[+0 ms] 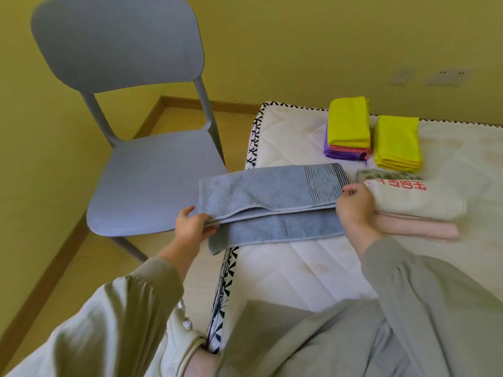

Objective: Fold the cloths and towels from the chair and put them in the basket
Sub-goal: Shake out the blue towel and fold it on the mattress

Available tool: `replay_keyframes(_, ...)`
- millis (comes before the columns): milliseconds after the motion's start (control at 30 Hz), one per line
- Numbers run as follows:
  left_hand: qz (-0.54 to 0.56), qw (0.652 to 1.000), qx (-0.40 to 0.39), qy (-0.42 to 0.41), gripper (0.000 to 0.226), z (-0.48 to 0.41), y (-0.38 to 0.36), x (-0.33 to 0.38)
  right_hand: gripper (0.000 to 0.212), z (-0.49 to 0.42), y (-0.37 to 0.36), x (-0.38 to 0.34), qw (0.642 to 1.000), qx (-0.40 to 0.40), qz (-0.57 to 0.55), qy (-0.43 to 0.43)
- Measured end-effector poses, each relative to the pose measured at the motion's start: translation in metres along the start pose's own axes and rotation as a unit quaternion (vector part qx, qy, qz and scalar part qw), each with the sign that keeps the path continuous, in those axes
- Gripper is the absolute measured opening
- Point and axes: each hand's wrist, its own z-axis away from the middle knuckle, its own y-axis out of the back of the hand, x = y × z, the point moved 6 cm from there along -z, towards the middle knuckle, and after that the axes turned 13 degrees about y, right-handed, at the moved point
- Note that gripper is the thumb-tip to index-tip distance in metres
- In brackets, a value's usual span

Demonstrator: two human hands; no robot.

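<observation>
Head view: the blue towel (272, 202) lay across the near-left corner of the mattress (299, 268), with its left end overhanging the edge toward the chair (152, 186). It was doubled lengthwise, the upper layer offset from the lower. The left hand (190, 227) pinched the left end of the upper layer between thumb and fingers. The right hand (353, 205) had its fingers curled onto the striped right end.

Step in hand, as judged: the lengthwise fold of this towel. The next move calls for aligning the long edges, then carrying one end over the other.

A white towel (413, 200) with red print rested on a pink towel (419, 227), just beside the right hand, and could be disturbed. A green patterned cloth (386, 176) lay behind them. A mixed stack (348, 129) and a yellow stack (396, 142) of folded cloths sat farther back. The basket was not in view.
</observation>
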Motion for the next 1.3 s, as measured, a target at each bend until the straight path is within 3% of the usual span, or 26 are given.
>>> replay_keyframes(100, 0.041, 0.999, -0.015, -0.01, 0.049, 0.009, 0.006, -0.007, 0.02, 0.01, 0.018, -0.016, 0.994, 0.033, 0.031, 0.102)
replay_keyframes(167, 0.008, 1.0, -0.011, -0.027, 0.046, 0.014, 0.007, -0.009, 0.016, 0.01, 0.026, -0.022, 0.987, 0.031, 0.073, 0.139)
replay_keyframes(300, -0.135, 0.99, 0.025, -0.029, 0.045, 0.018, 0.011, -0.024, 0.01, 0.015, 0.01, 0.004, 0.961, -0.135, 0.221, 0.092)
replay_keyframes(400, -0.156, 0.987, 0.047, -0.009, 0.039, 0.016, 0.014, -0.031, 0.005, 0.023, 0.0, 0.027, 0.945, -0.214, 0.242, 0.042)
replay_keyframes(533, -0.128, 0.991, 0.044, 0.004, 0.027, 0.013, 0.011, -0.034, 0.01, 0.024, 0.0, 0.031, 0.953, -0.203, 0.222, 0.026)
replay_keyframes(700, -0.084, 0.996, 0.018, 0.006, 0.029, 0.019, 0.0, -0.032, 0.014, 0.025, 0.001, 0.029, 0.949, -0.203, 0.24, 0.034)
replay_keyframes(1000, -0.127, 0.991, 0.035, -0.001, 0.037, 0.009, 0.003, -0.029, 0.03, 0.023, 0.007, 0.021, 0.955, -0.15, 0.25, 0.051)
replay_keyframes(1167, -0.171, 0.985, -0.004, 0.024, 0.028, 0.012, 0.003, -0.035, 0.018, 0.031, 0.003, 0.028, 0.946, -0.209, 0.249, 0.024)
replay_keyframes(1300, -0.187, 0.982, 0.019, -0.004, 0.029, 0.006, 0.007, -0.03, 0.017, 0.029, 0.011, 0.019, 0.958, -0.164, 0.23, 0.041)
